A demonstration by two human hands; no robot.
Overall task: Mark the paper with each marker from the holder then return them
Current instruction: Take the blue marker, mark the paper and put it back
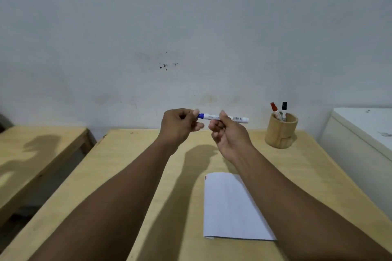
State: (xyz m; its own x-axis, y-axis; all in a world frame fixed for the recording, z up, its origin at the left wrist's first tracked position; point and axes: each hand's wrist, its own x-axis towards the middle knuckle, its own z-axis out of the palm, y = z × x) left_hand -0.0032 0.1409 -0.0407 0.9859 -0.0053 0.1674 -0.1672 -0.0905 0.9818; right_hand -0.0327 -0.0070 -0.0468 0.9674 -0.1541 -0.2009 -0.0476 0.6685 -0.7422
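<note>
Hands meet above the surface [148, 176]: the right hand [228, 133] grips a blue marker [224, 118] by its white barrel, the left hand [180, 127] pinches its blue end. Below lies the paper [229, 207]; red and black markers stand in the holder [281, 131].

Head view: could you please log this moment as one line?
left hand: blue cap end | right hand: blue marker barrel | holder: red, black markers

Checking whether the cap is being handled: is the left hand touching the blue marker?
Touching. The head view shows the left hand's fingertips pinched on the blue cap end of the blue marker.
</note>
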